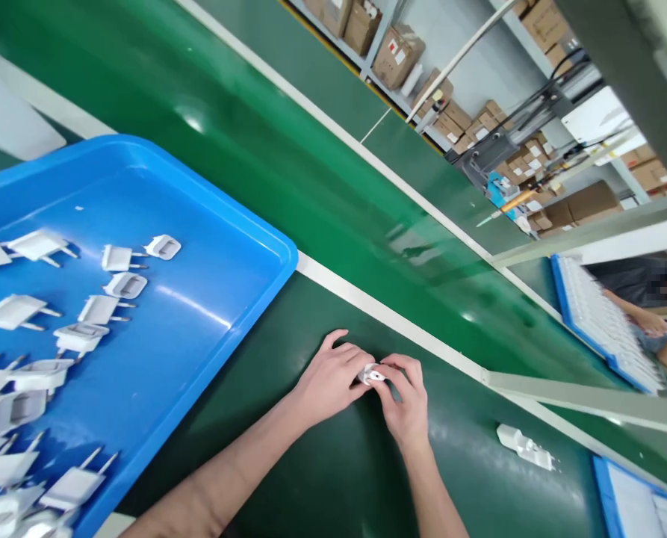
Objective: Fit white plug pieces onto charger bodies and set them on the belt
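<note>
Both hands meet over the dark green table (322, 321), holding one small white plastic part (373, 373) between them. My left hand (333, 377) grips it from the left, its index finger raised. Thumb and fingers of my right hand (405, 396) pinch it from the right. An opening shows on the part's face; the rest of it is covered by fingers. To the left, a blue tray (226, 291) carries several white two-pin plug pieces (18, 310), scattered and lying at different angles. On the table to the right lie small white plug parts (526, 447), close together in a row.
Another blue-edged tray (607, 493) with white content sits at the lower right. A white rail (394, 317) borders the table. Beyond the green floor (255, 149), a person's hand (650, 323) is near a tray of white parts (607, 321). Shelves hold cardboard boxes (397, 56).
</note>
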Available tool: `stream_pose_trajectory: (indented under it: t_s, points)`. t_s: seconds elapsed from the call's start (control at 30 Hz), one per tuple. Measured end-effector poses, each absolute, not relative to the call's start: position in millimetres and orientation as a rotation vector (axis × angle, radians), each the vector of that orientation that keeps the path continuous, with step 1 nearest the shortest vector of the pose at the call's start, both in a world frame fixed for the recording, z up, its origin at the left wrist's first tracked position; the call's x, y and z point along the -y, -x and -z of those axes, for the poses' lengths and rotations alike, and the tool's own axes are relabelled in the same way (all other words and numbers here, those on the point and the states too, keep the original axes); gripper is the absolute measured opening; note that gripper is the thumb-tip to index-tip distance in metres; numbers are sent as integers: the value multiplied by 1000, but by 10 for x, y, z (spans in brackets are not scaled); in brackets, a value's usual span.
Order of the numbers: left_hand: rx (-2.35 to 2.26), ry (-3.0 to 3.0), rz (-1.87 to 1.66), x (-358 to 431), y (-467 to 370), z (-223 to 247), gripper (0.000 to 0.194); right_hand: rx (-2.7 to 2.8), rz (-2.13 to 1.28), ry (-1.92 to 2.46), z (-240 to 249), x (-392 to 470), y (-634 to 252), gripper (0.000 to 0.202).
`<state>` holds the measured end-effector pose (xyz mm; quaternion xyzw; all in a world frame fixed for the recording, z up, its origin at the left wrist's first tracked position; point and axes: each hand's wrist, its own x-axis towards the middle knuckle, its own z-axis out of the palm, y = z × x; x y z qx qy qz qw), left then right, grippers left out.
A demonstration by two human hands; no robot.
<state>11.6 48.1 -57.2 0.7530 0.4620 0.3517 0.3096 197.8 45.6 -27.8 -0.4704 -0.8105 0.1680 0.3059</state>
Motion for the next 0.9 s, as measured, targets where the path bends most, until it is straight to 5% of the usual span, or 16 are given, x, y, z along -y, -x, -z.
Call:
stream_pose_trajectory:
  t_s: [0.07, 0.23, 0.57, 0.9]
  points:
    - [-1224, -2023, -906, -488, -96, 549, 18, 2162, -471, 1256, 252, -461, -2005, 10]
    - [-1299, -2168, -888, -539, -40, 565, 80, 2161, -358, 1495, 223, -339, -2485, 11]
    - [-1375, -2171, -974, -631, -59, 696, 65, 1588, 287, 1948, -55, 363, -3826, 35]
    - [-1423, -2161, -939, -596, -74, 639, 51, 1855, -364, 1559, 191, -74, -2575, 21]
